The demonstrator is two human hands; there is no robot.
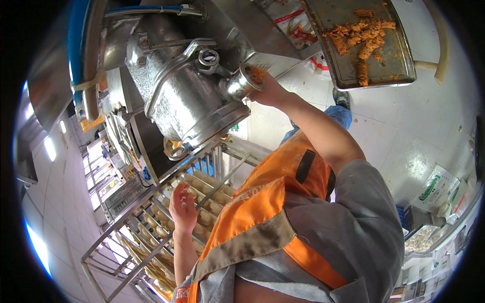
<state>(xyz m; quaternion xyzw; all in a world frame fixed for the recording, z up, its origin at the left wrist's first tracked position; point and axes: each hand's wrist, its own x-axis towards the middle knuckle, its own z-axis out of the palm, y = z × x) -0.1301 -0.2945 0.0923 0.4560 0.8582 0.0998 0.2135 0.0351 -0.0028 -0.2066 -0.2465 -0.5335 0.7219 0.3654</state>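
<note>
A large silvery metal machine [177, 96] with a rounded body, a clamp handle and ring-shaped fittings stands ahead of me. From its right side juts a short round metal spout [235, 89], with crumbly orange filling [256, 75] at its mouth. My right hand [269, 93] is wrapped against the rim of this spout; several of its fingers are partly hidden. Lower left, my left hand [183, 208] is raised empty beside a metal rack, fingers loosely bent and apart, with reddish smears on the fingertips. I wear an orange apron [252, 202].
At the top right, a metal tray [396, 65] bears broken rolls of orange filling [365, 38]. The metal rack [129, 227] to my left holds rows of pale dough pieces [204, 217]. Blue hoses [77, 40] hang at the upper left. White boxes [434, 189] stand at the right.
</note>
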